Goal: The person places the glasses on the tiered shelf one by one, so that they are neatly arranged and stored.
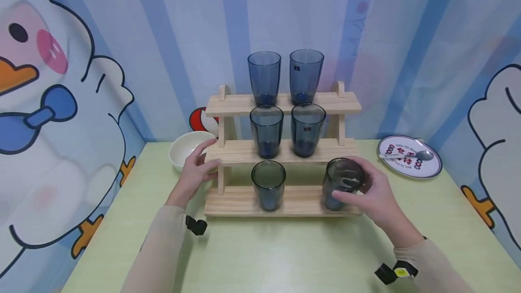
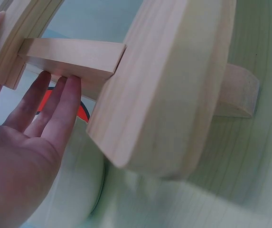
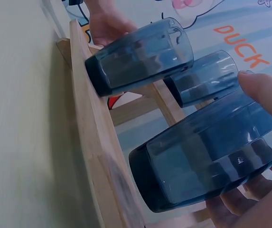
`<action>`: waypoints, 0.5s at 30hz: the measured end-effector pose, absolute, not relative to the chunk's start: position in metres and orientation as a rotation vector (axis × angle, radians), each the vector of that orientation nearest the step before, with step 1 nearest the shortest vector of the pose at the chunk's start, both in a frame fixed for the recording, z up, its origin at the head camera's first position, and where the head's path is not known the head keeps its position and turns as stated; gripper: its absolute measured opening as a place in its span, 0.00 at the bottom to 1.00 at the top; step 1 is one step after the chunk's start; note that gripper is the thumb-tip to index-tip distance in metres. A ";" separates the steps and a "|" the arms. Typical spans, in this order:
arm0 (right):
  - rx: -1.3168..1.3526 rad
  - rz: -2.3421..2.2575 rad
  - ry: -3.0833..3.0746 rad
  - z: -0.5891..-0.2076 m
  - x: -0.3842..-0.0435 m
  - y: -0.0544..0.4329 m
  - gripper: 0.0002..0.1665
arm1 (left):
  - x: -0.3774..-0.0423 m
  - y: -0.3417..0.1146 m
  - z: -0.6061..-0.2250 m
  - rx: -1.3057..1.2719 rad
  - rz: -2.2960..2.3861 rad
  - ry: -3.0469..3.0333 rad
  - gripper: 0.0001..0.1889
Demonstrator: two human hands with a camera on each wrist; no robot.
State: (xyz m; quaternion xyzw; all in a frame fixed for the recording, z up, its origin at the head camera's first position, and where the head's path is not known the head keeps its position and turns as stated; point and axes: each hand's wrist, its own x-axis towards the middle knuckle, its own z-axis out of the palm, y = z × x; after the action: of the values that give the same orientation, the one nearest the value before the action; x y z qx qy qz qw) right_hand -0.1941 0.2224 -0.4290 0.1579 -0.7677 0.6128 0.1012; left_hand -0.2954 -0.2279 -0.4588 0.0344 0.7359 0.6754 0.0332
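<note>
My right hand [image 1: 376, 189] grips a blue-tinted glass tumbler [image 3: 197, 156] at the right end of the lowest tier, thumb on the near side and fingers round the far side. The tumbler is upright, its base right at the shelf. My left hand [image 1: 195, 173] holds the left end of a three-tier wooden rack [image 1: 240, 200] at the middle shelf. In the left wrist view its fingers [image 2: 62, 109] reach to the upright. Another tumbler [image 1: 268, 186] stands left of centre on the bottom tier.
Two tumblers [image 1: 266, 132] stand on the middle shelf and two more tumblers [image 1: 264, 76] on the top one. Behind my left hand is a white bowl [image 1: 179, 153]. To the right lies an oval plate [image 1: 396, 168] bearing a spoon [image 1: 424, 155]. A printed curtain [image 1: 175, 58] hangs behind.
</note>
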 end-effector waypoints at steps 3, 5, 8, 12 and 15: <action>0.479 1.816 -2.288 -0.430 -0.197 0.217 0.44 | -0.295 -0.228 -0.458 0.100 2.079 2.263 0.36; 0.477 1.820 -2.304 -0.431 -0.198 0.214 0.45 | -0.295 -0.228 -0.459 0.101 2.078 2.267 0.36; 0.466 1.826 -2.320 -0.432 -0.199 0.209 0.45 | -0.295 -0.228 -0.459 0.113 2.072 2.273 0.37; 0.457 1.836 -2.335 -0.433 -0.201 0.203 0.46 | -0.296 -0.228 -0.458 0.117 2.076 2.272 0.37; 0.463 1.847 -2.348 -0.434 -0.202 0.199 0.46 | -0.296 -0.228 -0.458 0.113 2.075 2.269 0.37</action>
State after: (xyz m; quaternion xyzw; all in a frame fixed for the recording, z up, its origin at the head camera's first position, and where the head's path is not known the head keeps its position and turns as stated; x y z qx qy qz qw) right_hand -0.2023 0.1992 -0.4336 0.1530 -0.7753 0.6099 0.0589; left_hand -0.2960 -0.2279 -0.4584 0.0367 0.7372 0.6740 0.0324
